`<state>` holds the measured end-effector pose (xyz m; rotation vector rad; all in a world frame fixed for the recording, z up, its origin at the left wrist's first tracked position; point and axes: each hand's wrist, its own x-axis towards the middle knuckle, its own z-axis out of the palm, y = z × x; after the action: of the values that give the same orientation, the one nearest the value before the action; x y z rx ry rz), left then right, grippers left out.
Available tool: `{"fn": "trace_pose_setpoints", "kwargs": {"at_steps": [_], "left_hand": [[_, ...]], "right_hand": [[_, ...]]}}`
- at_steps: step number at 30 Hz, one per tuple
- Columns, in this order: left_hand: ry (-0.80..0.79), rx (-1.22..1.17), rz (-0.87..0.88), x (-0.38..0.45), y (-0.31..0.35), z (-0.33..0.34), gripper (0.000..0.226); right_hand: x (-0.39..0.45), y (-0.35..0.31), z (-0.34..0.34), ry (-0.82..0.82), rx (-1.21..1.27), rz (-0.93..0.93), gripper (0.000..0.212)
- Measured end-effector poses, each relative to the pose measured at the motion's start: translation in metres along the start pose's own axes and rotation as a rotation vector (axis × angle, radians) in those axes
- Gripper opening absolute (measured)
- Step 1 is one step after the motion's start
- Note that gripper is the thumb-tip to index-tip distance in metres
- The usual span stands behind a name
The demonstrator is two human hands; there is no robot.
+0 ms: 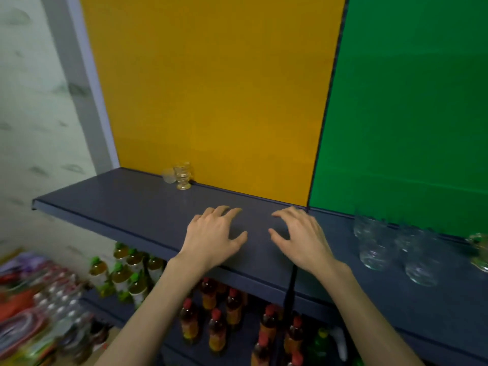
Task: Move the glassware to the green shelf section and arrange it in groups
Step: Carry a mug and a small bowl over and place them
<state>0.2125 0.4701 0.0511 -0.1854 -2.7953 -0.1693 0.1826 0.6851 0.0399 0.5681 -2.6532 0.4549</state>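
A small clear footed glass stands at the back of the dark blue shelf, against the yellow panel. Several clear glass tumblers stand on the shelf in front of the green panel at the right. My left hand and my right hand hover side by side over the shelf's middle, near the seam between the panels. Both have spread, relaxed fingers and hold nothing. The footed glass lies beyond and left of my left hand.
Another glass piece shows partly at the right edge. Below the shelf stand bottles with green caps and red caps. Blurred colourful packets lie at the lower left. A pale wall borders the left.
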Motion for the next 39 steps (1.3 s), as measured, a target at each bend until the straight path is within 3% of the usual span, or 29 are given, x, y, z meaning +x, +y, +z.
{"fn": "trace_pose_setpoints", "kwargs": {"at_steps": [11,18,39], "left_hand": [[-0.006,0.004,-0.058,-0.015,-0.193,-0.011,0.068],[-0.01,-0.034,-0.078,0.005,-0.277,-0.007,0.069],[-0.105,-0.078,-0.078,0.215,-0.396,0.058,0.079]], "right_hand": [[0.076,-0.147,0.091,-0.046,-0.024,0.015,0.043],[0.115,-0.199,0.142,-0.115,-0.045,0.047,0.043],[0.308,-0.165,0.224,-0.011,-0.015,0.241,0.049]]}}
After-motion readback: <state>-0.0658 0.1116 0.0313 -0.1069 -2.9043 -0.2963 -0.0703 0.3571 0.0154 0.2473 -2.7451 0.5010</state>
